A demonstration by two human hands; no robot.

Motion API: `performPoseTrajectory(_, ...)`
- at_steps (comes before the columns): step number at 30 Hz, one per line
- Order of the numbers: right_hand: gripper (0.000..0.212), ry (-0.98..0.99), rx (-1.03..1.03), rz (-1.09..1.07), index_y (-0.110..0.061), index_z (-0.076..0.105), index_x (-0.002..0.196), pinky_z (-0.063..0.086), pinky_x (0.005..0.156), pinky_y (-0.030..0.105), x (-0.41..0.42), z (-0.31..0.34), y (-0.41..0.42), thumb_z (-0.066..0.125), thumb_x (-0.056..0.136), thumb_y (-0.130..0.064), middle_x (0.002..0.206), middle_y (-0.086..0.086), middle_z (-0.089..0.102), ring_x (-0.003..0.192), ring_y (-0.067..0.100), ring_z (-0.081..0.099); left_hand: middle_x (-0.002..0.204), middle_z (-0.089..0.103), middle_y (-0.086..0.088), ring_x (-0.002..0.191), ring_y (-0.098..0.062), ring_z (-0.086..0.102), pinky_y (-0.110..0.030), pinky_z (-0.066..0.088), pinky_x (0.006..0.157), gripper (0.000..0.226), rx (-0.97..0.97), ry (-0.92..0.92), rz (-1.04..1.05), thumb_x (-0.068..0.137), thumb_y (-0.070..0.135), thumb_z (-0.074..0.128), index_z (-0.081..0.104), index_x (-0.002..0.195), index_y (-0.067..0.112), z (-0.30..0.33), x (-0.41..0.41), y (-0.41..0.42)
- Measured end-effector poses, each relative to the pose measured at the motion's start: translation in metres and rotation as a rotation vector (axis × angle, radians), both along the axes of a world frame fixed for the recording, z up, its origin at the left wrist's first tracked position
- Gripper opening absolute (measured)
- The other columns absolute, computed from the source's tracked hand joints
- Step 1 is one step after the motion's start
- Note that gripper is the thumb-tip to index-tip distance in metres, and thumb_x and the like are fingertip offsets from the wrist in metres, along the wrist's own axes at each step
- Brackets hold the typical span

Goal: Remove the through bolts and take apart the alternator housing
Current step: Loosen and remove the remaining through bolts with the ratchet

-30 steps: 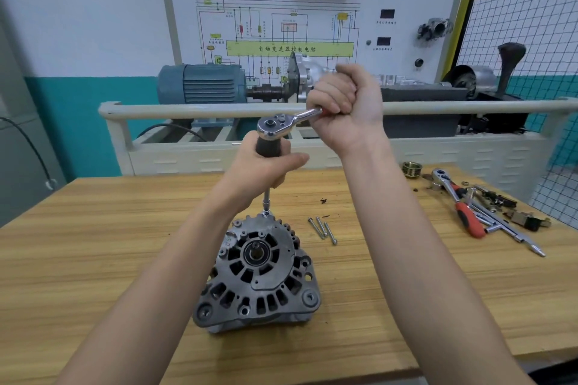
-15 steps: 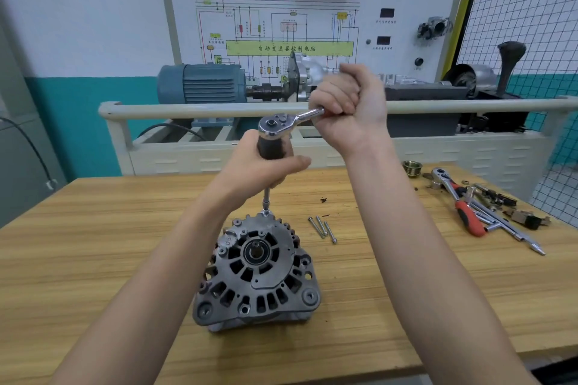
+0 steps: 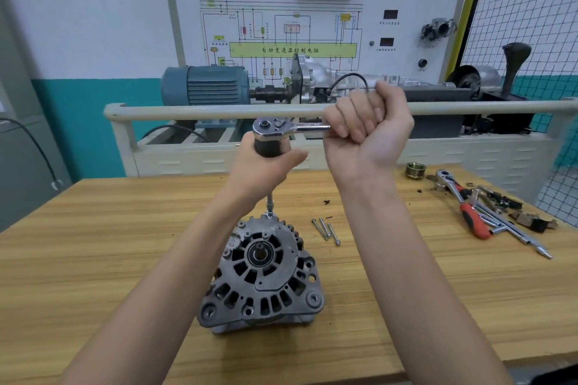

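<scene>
**Technician A:** Change since the earlier frame: the ratchet handle has swung from pointing up and right to lying level, and the right hand (image 3: 367, 128) has travelled with it. The left hand (image 3: 266, 166) has not shifted.

**Technician B:** Confirm position of the workpiece.

**Technician A:** The alternator (image 3: 261, 275) stands shaft end up near the middle of the tabletop (image 3: 93, 244), closer to the front edge. The socket extension (image 3: 270, 201) stands upright on a through bolt at the far rim of the housing. The left hand is wrapped around the dark upper section of the extension, directly under the ratchet (image 3: 281, 128) head. The right hand is closed in a full fist around the ratchet handle.

**Technician B:** Bolts already out?

**Technician A:** Three removed bolts (image 3: 327, 230) lie together just right of the alternator. By my reading, this is the final bolt.

**Technician B:** Procedure: keep the extension vertical with the left hand so the socket stays seated; a tilt may round the bolt head. Sweep in short, level arcs. The housing is unclamped and may rotate.

**Technician A:** Noted. A second ratchet (image 3: 463, 200) and loose parts lie toward the far right corner.
</scene>
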State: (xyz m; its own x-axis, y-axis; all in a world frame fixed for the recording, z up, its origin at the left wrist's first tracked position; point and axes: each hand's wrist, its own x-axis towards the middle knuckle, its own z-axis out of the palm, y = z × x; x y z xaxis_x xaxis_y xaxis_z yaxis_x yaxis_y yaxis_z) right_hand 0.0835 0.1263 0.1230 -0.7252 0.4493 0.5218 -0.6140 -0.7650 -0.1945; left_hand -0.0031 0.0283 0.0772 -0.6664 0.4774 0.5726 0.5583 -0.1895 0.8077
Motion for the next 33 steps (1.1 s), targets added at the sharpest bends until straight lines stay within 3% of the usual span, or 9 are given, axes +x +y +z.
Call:
performPoseTrajectory(4, 0.058, -0.155, -0.011, 0.296, -0.017, 0.029, 0.039, 0.017, 0.030, 0.017, -0.022, 0.020, 0.017, 0.036, 0.096, -0.012, 0.033, -0.007, 0.023, 0.024, 0.007, 0.020, 0.043, 0.036, 0.003, 0.039, -0.015, 0.031, -0.022, 0.030, 0.046, 0.035, -0.123, 0.040, -0.333, 0.071, 0.017, 0.069, 0.046, 0.046, 0.021, 0.009, -0.003, -0.012)
performPoseTrajectory(6, 0.056, -0.203, -0.006, 0.345, -0.016, 0.029, 0.041, 0.016, 0.031, 0.016, -0.029, 0.026, 0.019, 0.035, 0.096, -0.013, 0.033, -0.007, 0.023, 0.024, 0.007, 0.020, 0.042, 0.032, 0.003, 0.037, -0.014, 0.028, -0.020, 0.028, 0.045, 0.038, -0.125, 0.028, -0.318, 0.072, 0.016, 0.069, 0.043, 0.045, 0.020, 0.011, -0.002, -0.010)
performPoseTrajectory(11, 0.057, -0.115, -0.041, 0.136, -0.018, 0.029, 0.039, 0.019, 0.030, 0.019, -0.016, 0.013, 0.008, 0.037, 0.095, -0.011, 0.035, -0.007, 0.021, 0.027, 0.007, 0.018, 0.042, 0.030, 0.005, 0.038, -0.012, 0.022, -0.017, 0.023, 0.043, 0.047, 0.046, -0.093, -0.114, 0.079, -0.001, 0.058, 0.038, 0.044, 0.023, 0.005, -0.001, -0.001)
performPoseTrajectory(14, 0.059, -0.007, -0.008, -0.109, -0.020, 0.031, 0.039, 0.023, 0.035, 0.022, 0.002, -0.005, -0.010, 0.035, 0.097, -0.012, 0.036, -0.006, 0.022, 0.032, 0.008, 0.018, 0.042, 0.031, 0.002, 0.040, -0.015, 0.023, -0.021, 0.022, 0.044, 0.036, 0.138, -0.111, 0.066, 0.069, 0.008, 0.058, 0.038, 0.043, 0.023, 0.002, 0.002, 0.007)
performPoseTrajectory(16, 0.060, 0.025, 0.015, -0.158, -0.021, 0.031, 0.038, 0.025, 0.036, 0.022, 0.008, -0.008, -0.014, 0.034, 0.098, -0.013, 0.036, -0.006, 0.023, 0.033, 0.008, 0.018, 0.042, 0.031, 0.001, 0.042, -0.016, 0.024, -0.022, 0.022, 0.045, 0.032, 0.121, -0.097, 0.088, 0.065, 0.011, 0.057, 0.038, 0.043, 0.022, 0.001, 0.004, 0.008)
performPoseTrajectory(22, 0.057, -0.146, 0.017, 0.229, -0.017, 0.029, 0.038, 0.016, 0.032, 0.017, -0.016, 0.019, 0.017, 0.035, 0.095, -0.011, 0.032, -0.006, 0.022, 0.025, 0.007, 0.019, 0.040, 0.034, 0.005, 0.036, -0.012, 0.030, -0.018, 0.027, 0.044, 0.040, -0.127, 0.038, -0.280, 0.073, 0.008, 0.063, 0.044, 0.041, 0.023, 0.010, -0.003, -0.010)
performPoseTrajectory(25, 0.056, -0.209, 0.045, 0.340, -0.016, 0.028, 0.040, 0.015, 0.033, 0.016, -0.028, 0.029, 0.023, 0.034, 0.096, -0.013, 0.032, -0.006, 0.023, 0.023, 0.008, 0.021, 0.040, 0.031, 0.006, 0.035, -0.011, 0.028, -0.018, 0.025, 0.044, 0.041, -0.143, 0.012, -0.312, 0.073, 0.007, 0.062, 0.043, 0.040, 0.023, 0.011, -0.003, -0.008)
performPoseTrajectory(28, 0.057, -0.173, -0.006, 0.281, -0.016, 0.028, 0.040, 0.016, 0.031, 0.016, -0.026, 0.023, 0.020, 0.035, 0.096, -0.012, 0.033, -0.006, 0.023, 0.024, 0.007, 0.020, 0.041, 0.029, 0.006, 0.038, -0.013, 0.023, -0.019, 0.023, 0.044, 0.041, -0.039, -0.051, -0.231, 0.071, 0.008, 0.060, 0.039, 0.039, 0.023, 0.008, -0.001, -0.002)
performPoseTrajectory(33, 0.058, -0.009, -0.032, -0.043, -0.019, 0.030, 0.040, 0.023, 0.034, 0.021, 0.001, -0.008, -0.003, 0.035, 0.097, -0.012, 0.036, -0.006, 0.022, 0.031, 0.008, 0.018, 0.043, 0.031, 0.001, 0.043, -0.017, 0.023, -0.025, 0.020, 0.047, 0.029, 0.124, -0.088, 0.041, 0.067, 0.012, 0.057, 0.039, 0.045, 0.019, -0.001, 0.003, 0.007)
